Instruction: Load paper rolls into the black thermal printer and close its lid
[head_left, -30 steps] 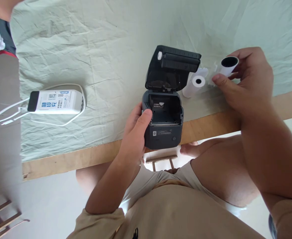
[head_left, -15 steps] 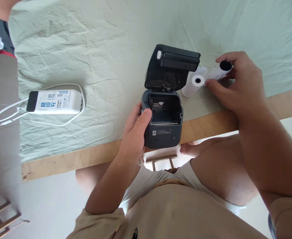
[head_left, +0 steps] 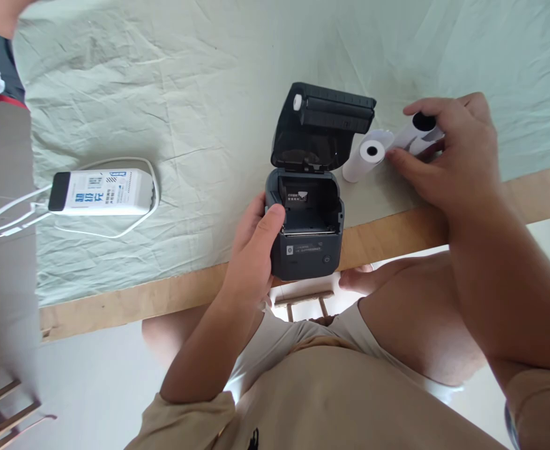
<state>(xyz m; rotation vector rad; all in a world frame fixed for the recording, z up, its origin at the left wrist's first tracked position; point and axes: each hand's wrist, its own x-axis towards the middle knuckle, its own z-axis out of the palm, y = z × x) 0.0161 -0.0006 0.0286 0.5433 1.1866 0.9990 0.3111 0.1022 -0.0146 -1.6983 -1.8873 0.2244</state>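
My left hand (head_left: 256, 247) is closed on the left side of a dark portable label printer (head_left: 309, 256), thumb on its rim. The printer's lid (head_left: 322, 125) is swung up, and its roll compartment (head_left: 307, 215) holds no roll. My right hand (head_left: 457, 144) curls around a white paper roll (head_left: 407, 134) with a wide dark core. A loose paper end (head_left: 422, 145) shows under my fingers; some fingertips are hidden behind the roll. Near my right thumb stands a slimmer white paper roll (head_left: 357, 167) with a small core hole, just right of the printer.
A white power strip (head_left: 110, 192) with cables lies to the left on the pale green cloth (head_left: 185, 112). The table's wooden edge (head_left: 134, 300) runs along the front. Part of another person's arm (head_left: 3, 15) shows at the upper left corner.
My right hand's fingers have shifted slightly around the wide-core roll, and a loose paper end now shows beneath them. My left hand and the printer have hardly moved.
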